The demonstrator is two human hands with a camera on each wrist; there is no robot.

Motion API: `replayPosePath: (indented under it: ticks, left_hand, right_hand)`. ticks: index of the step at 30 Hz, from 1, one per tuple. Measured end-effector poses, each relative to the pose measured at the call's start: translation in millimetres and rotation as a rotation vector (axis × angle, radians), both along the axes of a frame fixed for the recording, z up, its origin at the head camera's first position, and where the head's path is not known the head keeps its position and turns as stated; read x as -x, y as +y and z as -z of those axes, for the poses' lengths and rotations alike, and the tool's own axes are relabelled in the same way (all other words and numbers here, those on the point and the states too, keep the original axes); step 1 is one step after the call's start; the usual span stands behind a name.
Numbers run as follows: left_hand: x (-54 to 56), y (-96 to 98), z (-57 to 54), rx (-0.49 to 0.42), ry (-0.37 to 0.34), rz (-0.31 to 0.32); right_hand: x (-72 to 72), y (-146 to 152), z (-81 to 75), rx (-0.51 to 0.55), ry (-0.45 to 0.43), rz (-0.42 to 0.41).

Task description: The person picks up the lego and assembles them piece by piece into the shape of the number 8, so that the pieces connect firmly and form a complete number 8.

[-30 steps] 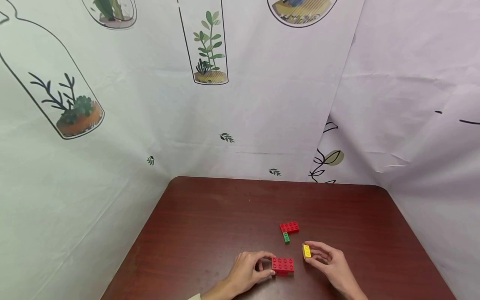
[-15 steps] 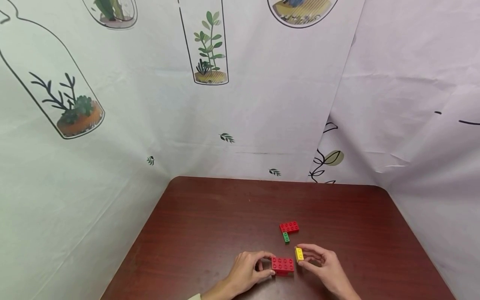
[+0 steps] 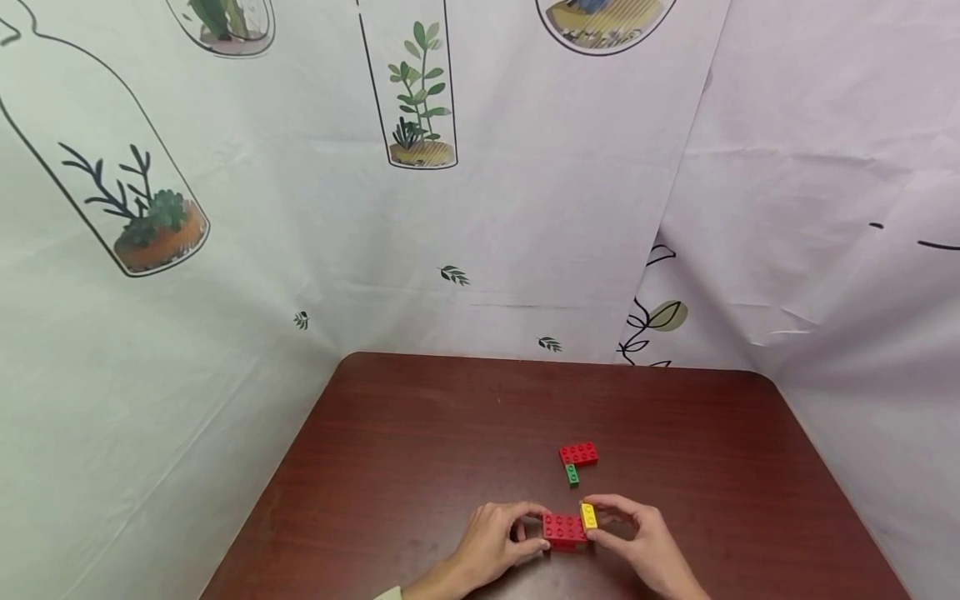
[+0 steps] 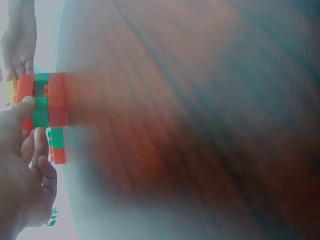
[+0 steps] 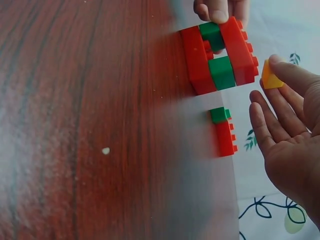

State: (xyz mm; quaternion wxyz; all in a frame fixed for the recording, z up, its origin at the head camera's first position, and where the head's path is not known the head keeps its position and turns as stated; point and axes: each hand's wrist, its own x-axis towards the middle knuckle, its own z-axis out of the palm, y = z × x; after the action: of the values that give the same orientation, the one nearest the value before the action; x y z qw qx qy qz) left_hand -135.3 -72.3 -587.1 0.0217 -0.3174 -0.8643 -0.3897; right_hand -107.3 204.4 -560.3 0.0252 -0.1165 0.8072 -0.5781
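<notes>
A stack of toy building bricks (image 3: 562, 527) stands near me on the table: a red brick below, two green bricks (image 5: 221, 73) with a gap between them, and another red brick (image 5: 239, 52) on top, studs up. My left hand (image 3: 495, 542) holds the stack's left end between thumb and fingers. Between thumb and fingertips my right hand (image 3: 641, 542) pinches a small yellow brick (image 3: 588, 516). It hovers over the right end of the top red brick, with a narrow gap to the studs in the right wrist view. The right hand's other fingers are extended.
Behind the stack lie a red brick (image 3: 579, 453) and a small green brick (image 3: 572, 476), end against its front left corner. The brown table (image 3: 420, 433) meets white printed cloth (image 3: 510, 250) at the back and sides.
My right hand has moved left with the yellow brick, from beside the stack to above its right end. The left hand and the stack have stayed still.
</notes>
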Motion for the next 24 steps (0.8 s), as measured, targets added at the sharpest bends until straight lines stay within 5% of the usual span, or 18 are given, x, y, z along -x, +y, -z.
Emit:
replayPosePath:
  ticks: [24]
  left_hand:
    - [0.2, 1.2, 1.1, 0.000, 0.003, -0.008]
  right_hand:
    - [-2.8, -7.6, 6.0, 0.011, -0.029, 0.000]
